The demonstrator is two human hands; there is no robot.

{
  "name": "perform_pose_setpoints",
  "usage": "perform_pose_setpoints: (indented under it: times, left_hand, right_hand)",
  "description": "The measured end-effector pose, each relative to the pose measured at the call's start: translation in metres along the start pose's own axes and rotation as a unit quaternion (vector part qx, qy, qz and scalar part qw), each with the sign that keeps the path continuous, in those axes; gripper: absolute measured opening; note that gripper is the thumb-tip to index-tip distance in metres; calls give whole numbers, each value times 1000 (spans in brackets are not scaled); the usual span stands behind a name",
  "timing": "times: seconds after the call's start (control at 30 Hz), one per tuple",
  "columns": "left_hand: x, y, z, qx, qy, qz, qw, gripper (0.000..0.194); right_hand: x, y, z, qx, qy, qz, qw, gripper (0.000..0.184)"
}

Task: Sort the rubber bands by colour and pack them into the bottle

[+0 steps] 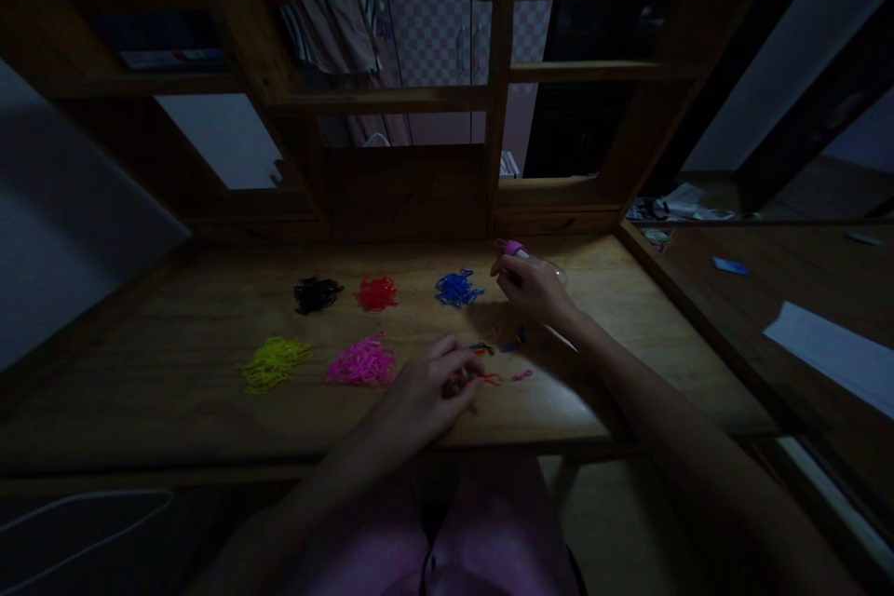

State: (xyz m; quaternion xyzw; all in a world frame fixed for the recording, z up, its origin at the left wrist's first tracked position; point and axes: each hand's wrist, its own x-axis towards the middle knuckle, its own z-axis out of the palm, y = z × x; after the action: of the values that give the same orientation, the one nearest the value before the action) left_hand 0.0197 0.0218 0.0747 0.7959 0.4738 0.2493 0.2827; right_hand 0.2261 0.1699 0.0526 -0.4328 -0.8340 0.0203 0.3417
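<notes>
My left hand (423, 386) rests at the front of the wooden desk, its fingers curled and pinched over small coloured rubber bands. An orange rubber band (493, 380) sticks out by the fingertips. Further right and back, my right hand (535, 289) is closed in a pinch; whatever is in its fingers is too small and dark to make out. Just behind that hand lies a clear container with a purple cap (515, 248), partly hidden. Between the hands are loose mixed rubber bands (483, 349) and a pink one (522, 375). A blue pile (457, 289) sits left of the right hand.
More sorted piles lie to the left: red (377, 293), black (317, 294), yellow (275, 364) and pink (362, 361). A wooden shelf frame (391, 100) rises along the back. White paper (831, 354) lies on the right-hand surface, beyond a raised edge.
</notes>
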Motion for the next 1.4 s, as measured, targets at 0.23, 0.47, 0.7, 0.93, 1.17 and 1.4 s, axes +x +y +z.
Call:
perform_pose_setpoints:
  times: [0.23,0.47,0.7,0.93,1.17,1.4]
  left_hand:
    - [30,6,46,53,20,66,996,4]
    - [36,13,48,107,-22,66,992,22]
    - [41,12,55,120,-18,84,989,12]
    - [26,3,39,13,-4,38,999,11]
    - [13,-36,-29,33,130,-24,991,12]
    - [-16,-79,-95,96,185,-64,976,16]
  right_hand:
    - [1,0,-4,-9,7,13,1000,16]
    - [0,1,-2,-10,13,2,1000,17]
    - [0,1,-1,-16,16,4,1000,16]
    - [-1,0,-1,-23,10,7,1000,17]
    - [-1,-2,-2,4,-7,-3,1000,17]
    - [0,-3,-5,-3,-3,-1,1000,17]
